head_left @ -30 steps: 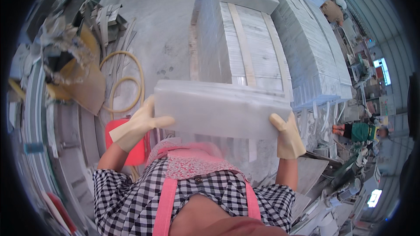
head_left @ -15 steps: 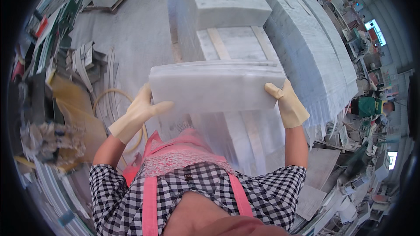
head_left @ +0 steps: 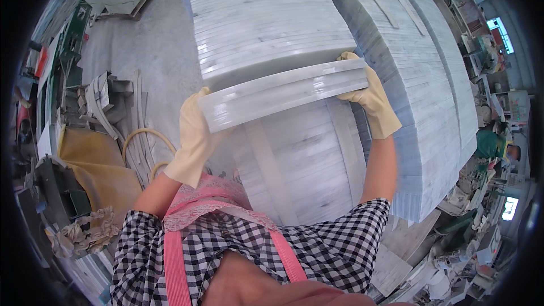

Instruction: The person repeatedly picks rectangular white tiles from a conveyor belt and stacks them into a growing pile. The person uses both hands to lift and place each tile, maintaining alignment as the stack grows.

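Between my gloved hands is a short stack of white marble tiles [head_left: 283,95], its glossy long edges turned up toward me. My left hand [head_left: 195,130], in a cream rubber glove, grips the stack's left end. On the right end, my right hand [head_left: 371,99] is closed with the thumb on the near side and fingers over the far side. The tiles are up against or just in front of a long row of similar upright tiles [head_left: 266,17]; whether they touch is hard to tell. Underneath lies a lower layer of pale tiles [head_left: 306,158] crossed by light flat strips [head_left: 263,153].
A second long row of tiles [head_left: 408,79] runs along the right. On the left lie a yellow hose [head_left: 148,131], stone offcuts [head_left: 105,99] and a yellowish sheet [head_left: 93,156]. A person in green [head_left: 492,144] is at the far right, among cluttered benches.
Both hands have carried the tiles forward toward the row's end. The stack has tipped from showing its broad face to showing its edges, and my view has shifted.
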`<control>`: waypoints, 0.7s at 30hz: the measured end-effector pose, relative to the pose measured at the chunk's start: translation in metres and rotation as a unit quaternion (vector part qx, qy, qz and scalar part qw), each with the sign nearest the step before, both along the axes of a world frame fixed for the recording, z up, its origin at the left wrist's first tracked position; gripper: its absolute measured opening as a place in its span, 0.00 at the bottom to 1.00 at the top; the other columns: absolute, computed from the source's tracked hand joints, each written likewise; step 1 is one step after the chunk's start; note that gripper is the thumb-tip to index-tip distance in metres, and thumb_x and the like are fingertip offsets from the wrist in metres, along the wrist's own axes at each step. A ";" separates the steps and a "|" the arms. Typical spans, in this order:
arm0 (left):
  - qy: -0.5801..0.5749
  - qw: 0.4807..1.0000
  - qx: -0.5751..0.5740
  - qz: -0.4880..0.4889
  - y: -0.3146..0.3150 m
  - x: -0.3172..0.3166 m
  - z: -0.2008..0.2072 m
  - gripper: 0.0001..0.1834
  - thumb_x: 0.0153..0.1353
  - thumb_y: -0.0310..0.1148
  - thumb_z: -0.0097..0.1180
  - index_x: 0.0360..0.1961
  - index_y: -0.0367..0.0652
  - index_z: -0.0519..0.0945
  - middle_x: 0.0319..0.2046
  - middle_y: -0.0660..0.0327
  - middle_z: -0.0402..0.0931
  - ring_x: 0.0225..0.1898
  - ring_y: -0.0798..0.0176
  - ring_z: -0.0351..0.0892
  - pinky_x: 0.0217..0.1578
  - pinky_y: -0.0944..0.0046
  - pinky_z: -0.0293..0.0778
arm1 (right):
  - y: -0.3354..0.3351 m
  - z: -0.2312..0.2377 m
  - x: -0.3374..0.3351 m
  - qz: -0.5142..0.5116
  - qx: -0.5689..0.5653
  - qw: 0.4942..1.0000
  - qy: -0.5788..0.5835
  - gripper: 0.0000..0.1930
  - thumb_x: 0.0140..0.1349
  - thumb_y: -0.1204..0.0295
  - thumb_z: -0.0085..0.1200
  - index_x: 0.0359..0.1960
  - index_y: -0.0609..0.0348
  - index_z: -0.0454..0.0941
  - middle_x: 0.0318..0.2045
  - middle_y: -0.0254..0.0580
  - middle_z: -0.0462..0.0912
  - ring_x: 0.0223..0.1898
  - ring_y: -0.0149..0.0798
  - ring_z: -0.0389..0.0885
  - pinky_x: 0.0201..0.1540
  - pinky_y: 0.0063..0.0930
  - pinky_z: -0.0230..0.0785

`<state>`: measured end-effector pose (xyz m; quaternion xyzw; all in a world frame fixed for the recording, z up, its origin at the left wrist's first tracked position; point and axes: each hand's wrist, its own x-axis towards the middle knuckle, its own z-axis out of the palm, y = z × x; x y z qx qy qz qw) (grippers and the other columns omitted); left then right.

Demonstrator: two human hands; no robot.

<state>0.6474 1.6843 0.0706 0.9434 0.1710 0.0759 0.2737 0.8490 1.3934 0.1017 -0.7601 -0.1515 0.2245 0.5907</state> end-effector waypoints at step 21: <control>0.215 0.927 -0.250 0.178 0.014 -0.025 0.016 0.52 0.51 0.40 0.71 0.74 0.46 0.53 0.56 0.43 0.75 0.61 0.46 0.75 0.59 0.53 0.72 | 0.055 -0.034 0.003 -0.098 0.056 0.994 0.012 0.32 0.73 0.50 0.47 0.64 0.67 0.71 0.60 0.45 0.76 0.63 0.36 0.71 0.66 0.31 0.60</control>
